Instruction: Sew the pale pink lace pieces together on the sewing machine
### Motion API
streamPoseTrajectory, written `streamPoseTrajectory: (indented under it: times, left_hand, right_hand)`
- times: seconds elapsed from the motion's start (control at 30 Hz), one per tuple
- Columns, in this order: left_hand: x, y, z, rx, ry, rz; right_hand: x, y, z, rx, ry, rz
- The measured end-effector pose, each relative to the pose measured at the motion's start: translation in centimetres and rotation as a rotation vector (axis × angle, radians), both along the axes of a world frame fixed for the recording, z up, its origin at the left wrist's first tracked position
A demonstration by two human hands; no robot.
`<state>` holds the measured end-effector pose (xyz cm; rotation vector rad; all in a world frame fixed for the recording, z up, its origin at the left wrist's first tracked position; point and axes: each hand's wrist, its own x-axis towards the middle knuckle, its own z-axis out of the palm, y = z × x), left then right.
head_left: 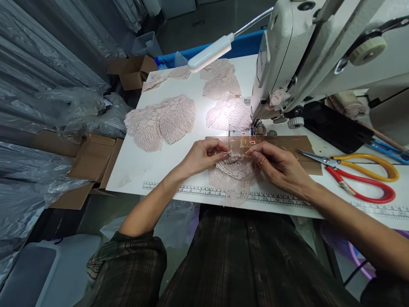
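Note:
A piece of pale pink lace [234, 172] hangs between my two hands, just in front of the sewing machine's needle area. My left hand [204, 155] pinches its upper left edge between thumb and fingers. Closed on the upper right edge is my right hand [271, 162], thumb against forefinger. The lower part of the lace drapes over the printed ruler [204, 192] and the table's front edge. Another lace piece [228, 114] lies under the lamp light, beside the presser foot [253, 128] of the sewing machine [277, 55].
Scissors [351, 170] with red and yellow handles lie at the right, near a black tray [335, 125]. More lace pieces [162, 119] rest on the white table [128, 172]. A lamp [211, 53] reaches over it. Cardboard boxes [96, 157] and plastic sheeting stand left.

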<state>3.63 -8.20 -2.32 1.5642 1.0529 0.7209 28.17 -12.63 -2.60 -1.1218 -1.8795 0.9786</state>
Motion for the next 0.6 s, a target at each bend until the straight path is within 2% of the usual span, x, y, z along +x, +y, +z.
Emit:
streamPoseTrajectory:
  times: [0.13,0.2,0.27,0.3,0.4,0.5,0.6]
  left_hand:
    - [0.4,0.0,1.1,-0.118,-0.043,-0.023]
    - [0.3,-0.2,1.6,-0.17,-0.104,-0.02]
    - [0.2,-0.5,1.8,-0.206,-0.217,0.066]
    - [0.2,-0.7,1.7,-0.227,-0.277,0.125]
    - [0.0,-1.5,1.3,-0.311,-0.391,0.237]
    - [0.0,-2.0,0.9,-0.343,-0.436,0.272]
    - [0.1,-2.1,0.8,-0.338,-0.41,0.249]
  right_hand:
    - [-1.2,-0.2,1.1,0.126,0.04,0.084]
    - [-1.9,-0.3,1.9,0.224,0.052,0.178]
    - [-2.2,-0.3,2.5,0.312,0.027,0.239]
    - [-2.1,-0.2,2.5,0.325,0.004,0.218]
    - [-1.2,0.0,1.8,0.183,-0.028,-0.016]
    - [-0.4,0.2,1.0,0.037,-0.042,-0.061]
    - [-0.2,0.3,0.7,0.011,-0.034,-0.106]
